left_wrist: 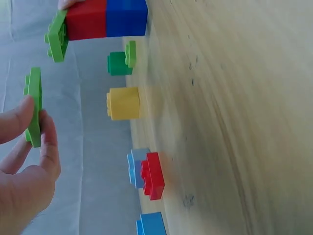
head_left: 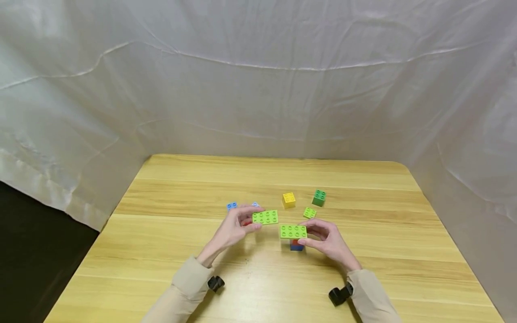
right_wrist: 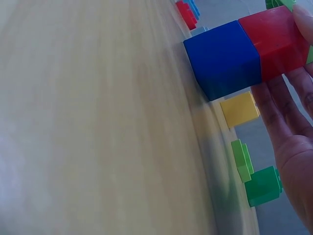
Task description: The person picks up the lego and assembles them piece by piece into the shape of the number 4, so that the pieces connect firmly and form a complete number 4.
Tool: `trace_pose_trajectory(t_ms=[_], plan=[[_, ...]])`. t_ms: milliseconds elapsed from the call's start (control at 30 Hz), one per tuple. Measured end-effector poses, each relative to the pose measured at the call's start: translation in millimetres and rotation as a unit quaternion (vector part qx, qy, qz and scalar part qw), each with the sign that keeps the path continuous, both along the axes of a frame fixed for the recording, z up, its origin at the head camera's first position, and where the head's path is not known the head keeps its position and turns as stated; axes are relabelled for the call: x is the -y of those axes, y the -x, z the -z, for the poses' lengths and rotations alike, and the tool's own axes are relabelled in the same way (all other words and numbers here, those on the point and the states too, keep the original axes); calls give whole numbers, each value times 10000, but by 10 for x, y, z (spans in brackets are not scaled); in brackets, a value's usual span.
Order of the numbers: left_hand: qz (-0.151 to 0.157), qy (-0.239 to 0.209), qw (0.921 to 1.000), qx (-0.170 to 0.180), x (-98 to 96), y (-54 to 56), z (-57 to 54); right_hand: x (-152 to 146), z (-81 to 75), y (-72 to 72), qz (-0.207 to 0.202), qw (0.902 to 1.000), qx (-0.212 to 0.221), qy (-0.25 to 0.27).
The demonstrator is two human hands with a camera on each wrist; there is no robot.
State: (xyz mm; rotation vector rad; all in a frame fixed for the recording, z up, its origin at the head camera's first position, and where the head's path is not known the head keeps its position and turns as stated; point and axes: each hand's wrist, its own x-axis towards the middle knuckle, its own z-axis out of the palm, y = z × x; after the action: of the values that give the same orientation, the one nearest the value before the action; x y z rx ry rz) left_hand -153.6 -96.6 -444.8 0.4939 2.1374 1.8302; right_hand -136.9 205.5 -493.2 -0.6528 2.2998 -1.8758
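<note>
My left hand (head_left: 234,226) pinches a flat light green toy brick (head_left: 265,217) with two rows of studs, held above the table between thumb and fingers. To its right, my right hand (head_left: 329,242) grips a small stack. A blue brick (right_wrist: 225,61) forms its bottom, a red brick (right_wrist: 274,44) sits on that, and another flat light green brick (head_left: 293,232) lies on top, overhanging the red one. The thumb is at the red brick, near the green one. Whether the blue brick touches the table is hard to tell.
Behind the hands stand a yellow brick (head_left: 288,200), a green brick (head_left: 319,198) and a small flat light green brick (head_left: 309,212). Farther left are a blue brick (left_wrist: 152,224), a red brick (left_wrist: 155,176) and a light blue brick (left_wrist: 138,167). Pale sheeting (head_left: 258,98) surrounds the wooden table (head_left: 161,260).
</note>
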Motion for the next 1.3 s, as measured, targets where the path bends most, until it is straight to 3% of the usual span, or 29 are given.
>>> trace_pose_trajectory(t_ms=[200, 367, 667, 1000, 1300], plan=[[-100, -284, 9992, 249, -24, -43, -16, 4, -5, 0, 38, 10000, -8, -14], [-56, -421, 9988, 262, -52, -53, -5, 6, 10, 5, 9, 9999, -111, 23], [129, -58, 9999, 86, -128, -75, 8, 10, -6, -7, 90, 9999, -10, 48], [437, -72, 9989, 137, -187, -93, 22, 12, 14, -2, 94, 9999, -98, 61], [510, 98, 9986, 30, -189, -76, 21, 4, 7, -6, 50, 9999, -141, 82]])
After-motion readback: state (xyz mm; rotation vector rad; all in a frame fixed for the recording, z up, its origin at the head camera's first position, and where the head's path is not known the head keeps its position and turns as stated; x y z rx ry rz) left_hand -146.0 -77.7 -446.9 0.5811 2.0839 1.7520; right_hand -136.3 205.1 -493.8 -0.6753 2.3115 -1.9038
